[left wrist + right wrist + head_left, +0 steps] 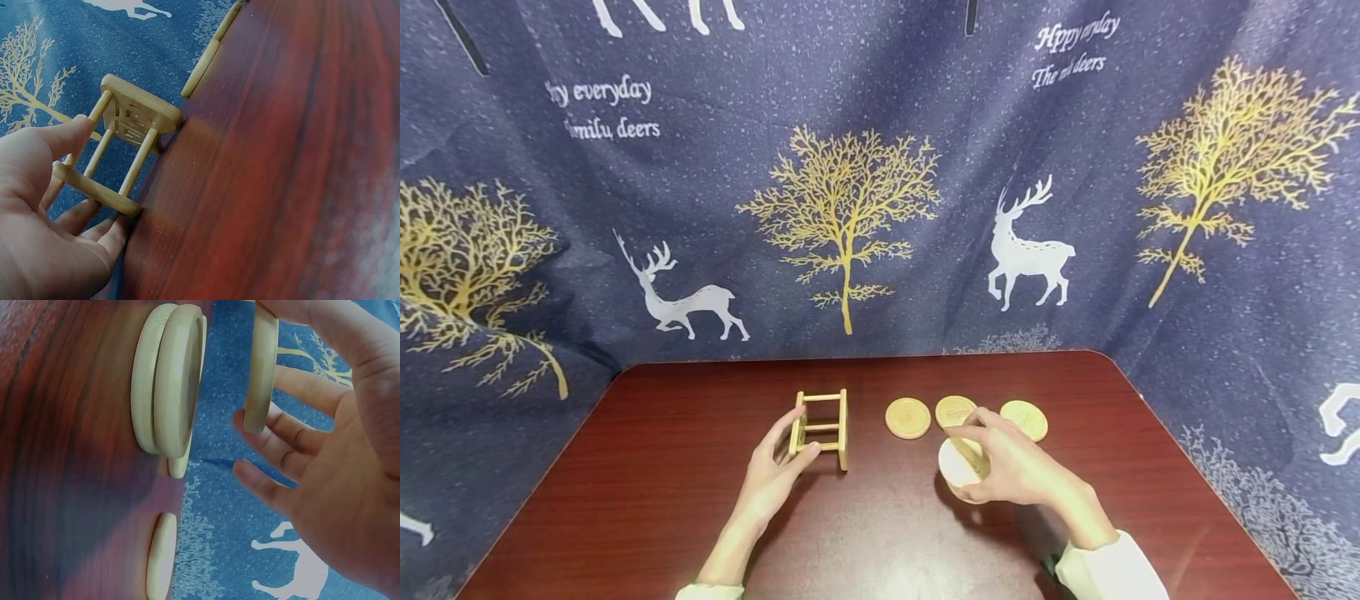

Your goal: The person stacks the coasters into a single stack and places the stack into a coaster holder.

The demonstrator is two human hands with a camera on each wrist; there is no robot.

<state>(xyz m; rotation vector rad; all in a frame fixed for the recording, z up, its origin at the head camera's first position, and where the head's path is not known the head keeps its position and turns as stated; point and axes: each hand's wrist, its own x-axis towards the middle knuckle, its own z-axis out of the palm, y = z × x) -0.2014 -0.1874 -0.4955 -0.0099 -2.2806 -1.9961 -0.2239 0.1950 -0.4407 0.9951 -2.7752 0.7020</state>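
Observation:
My left hand [763, 483] grips one end panel of a small wooden coaster holder [843, 429], which has two flat panels joined by thin rods. In the left wrist view, slots are cut through the holder's far panel [134, 112]. My right hand [1018, 458] pinches a round wooden coaster [262, 375] by its edge. Just apart from it, two raised-rim coasters [178, 381] lie stacked on the table. From the head, my right hand partly hides this stack [958, 463].
Behind the stack, several coasters lie flat: a left one [907, 418], a middle one [953, 408] partly behind my right fingers, and a right one [1025, 421]. The dark red table [685, 433] ends at a blue curtain [880, 250] printed with deer and trees.

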